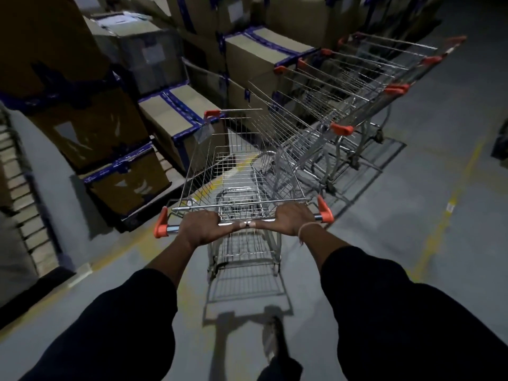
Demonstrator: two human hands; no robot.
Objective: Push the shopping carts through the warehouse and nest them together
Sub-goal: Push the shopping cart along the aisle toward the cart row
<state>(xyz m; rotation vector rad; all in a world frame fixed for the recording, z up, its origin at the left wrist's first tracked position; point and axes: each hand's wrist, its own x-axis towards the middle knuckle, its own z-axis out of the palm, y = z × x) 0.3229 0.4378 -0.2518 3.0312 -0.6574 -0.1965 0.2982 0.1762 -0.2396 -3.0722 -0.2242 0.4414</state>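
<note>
Both hands, left (pixel 204 225) and right (pixel 292 217), grip the empty cart's (pixel 242 160) handle beside nested carts (pixel 357 86).

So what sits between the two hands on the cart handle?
Head view: only a short bare stretch of the handle bar between left hand and right hand; thumbs nearly meet.
</note>
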